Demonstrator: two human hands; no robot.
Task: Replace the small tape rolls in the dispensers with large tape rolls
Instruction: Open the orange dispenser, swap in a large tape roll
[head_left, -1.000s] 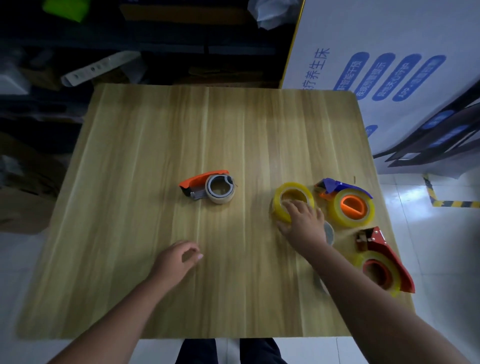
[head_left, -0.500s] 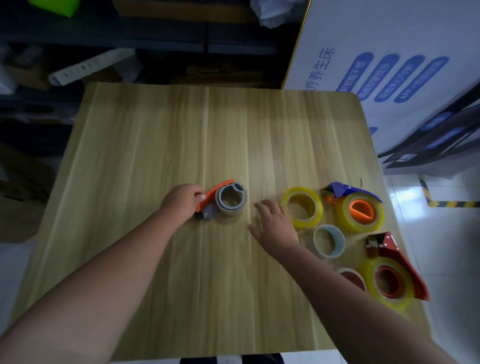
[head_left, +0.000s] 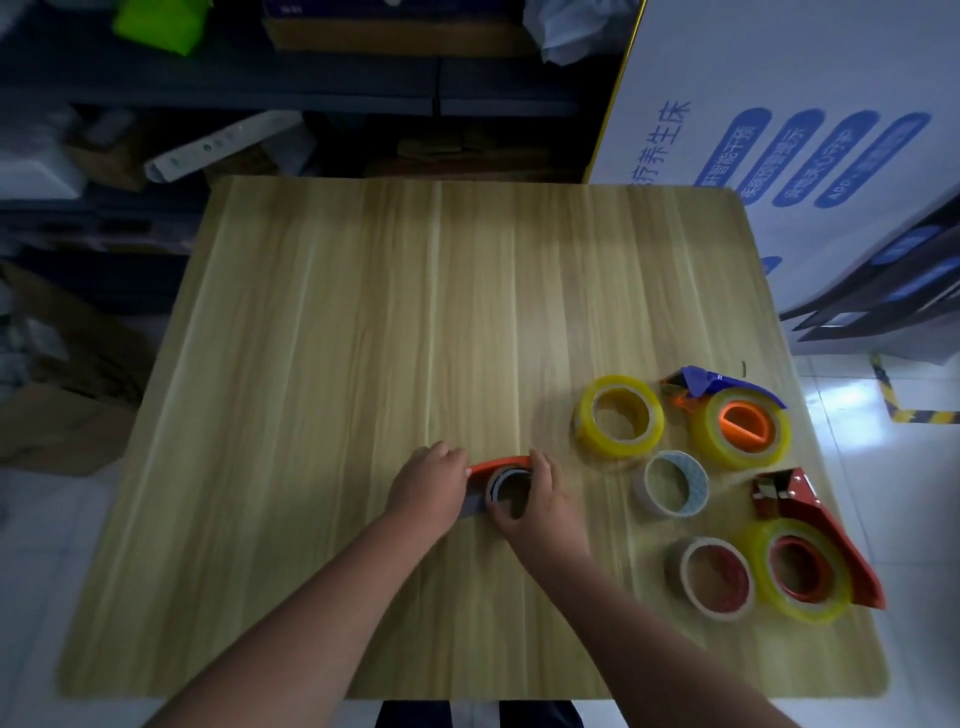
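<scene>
An orange dispenser (head_left: 500, 464) with a small grey tape roll (head_left: 506, 487) in it lies near the middle of the wooden table (head_left: 363, 338). My left hand (head_left: 428, 488) grips the dispenser's left end. My right hand (head_left: 540, 501) wraps around the small roll from the right. A loose large yellow roll (head_left: 621, 415) lies to the right. A blue dispenser (head_left: 717, 382) and a red dispenser (head_left: 810, 514) each carry a large yellow roll.
Two loose small rolls lie on the table's right side: a pale one (head_left: 675, 483) and a red-cored one (head_left: 714, 577). A large printed cardboard box (head_left: 779, 130) stands at the back right. Dark shelving with clutter (head_left: 260, 104) runs behind the table.
My right hand moved left from beside the loose yellow roll onto the small roll in the orange dispenser. My left hand stayed on the dispenser's left end.
</scene>
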